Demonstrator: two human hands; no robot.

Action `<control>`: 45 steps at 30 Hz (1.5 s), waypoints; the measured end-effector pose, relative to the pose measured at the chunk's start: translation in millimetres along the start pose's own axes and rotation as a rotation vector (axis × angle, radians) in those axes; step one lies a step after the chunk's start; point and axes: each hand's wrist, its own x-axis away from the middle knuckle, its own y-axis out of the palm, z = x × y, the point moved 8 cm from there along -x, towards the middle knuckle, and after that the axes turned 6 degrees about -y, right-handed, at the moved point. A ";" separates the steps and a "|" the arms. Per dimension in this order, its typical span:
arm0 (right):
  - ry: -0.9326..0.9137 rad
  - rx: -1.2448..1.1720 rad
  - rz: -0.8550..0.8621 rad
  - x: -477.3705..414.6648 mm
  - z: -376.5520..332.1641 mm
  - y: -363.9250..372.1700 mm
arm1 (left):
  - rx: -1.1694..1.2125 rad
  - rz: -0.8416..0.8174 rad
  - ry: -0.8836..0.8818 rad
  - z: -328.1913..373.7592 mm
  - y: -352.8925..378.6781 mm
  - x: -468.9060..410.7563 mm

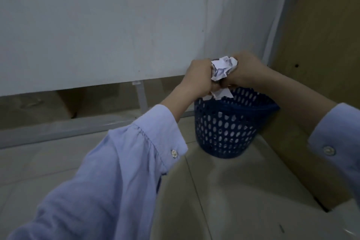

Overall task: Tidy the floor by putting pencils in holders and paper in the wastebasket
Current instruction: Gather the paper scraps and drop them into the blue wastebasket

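A: Obs. 1, far left. What is logged?

B: A white panel (97, 25) fills the back, its lower edge raised off the tiled floor (233, 191). A pale metal rail (58, 130) lies along the floor beneath it.

A: Next, the left arm?

B: Left sleeve (116, 161), light blue, cuff closed with one button (174, 154). The left hand (196, 80) is curled into a fist, knuckles up, gripping the left side of a wad of crumpled paper (224, 69).

A: State of the paper?

B: White with faint print, tightly balled, squeezed between both hands. A loose corner hangs below the fingers. The wad sits directly above the wastebasket's far rim, not inside it.

A: Right hand?

B: The right hand (247, 70) is also curled, clamped on the right side of the same wad. Fingertips are hidden behind the paper.

A: Wastebasket?

B: Dark blue plastic wastebasket (224, 130), wall perforated with oval holes, upright on the floor. White scraps (228, 121) show through the holes. Its right rim looks to be touching a brown board (321, 45) that stands alongside.

A: Far right?

B: Right sleeve (337, 136), same blue, buttoned cuff, crossing in front of the board.
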 end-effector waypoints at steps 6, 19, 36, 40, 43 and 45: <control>0.144 -0.118 0.029 9.9 66.2 -3.2 | -0.060 0.016 0.073 28.5 57.2 -42.6; 0.245 -0.228 0.043 0.5 143.7 29.2 | -0.046 -0.032 0.056 23.4 105.6 -55.5; 0.038 -0.191 0.305 1.8 87.6 12.1 | 0.120 0.318 0.128 11.6 50.1 0.3; -0.145 -0.163 0.426 15.5 42.2 13.4 | 0.144 0.405 0.093 -11.3 30.8 37.9; -0.262 -0.177 0.402 29.0 5.6 35.2 | 0.102 0.419 0.035 -37.5 19.1 72.6; -0.302 -0.186 0.335 37.2 -14.4 57.4 | 0.052 0.403 -0.008 -56.5 15.2 95.7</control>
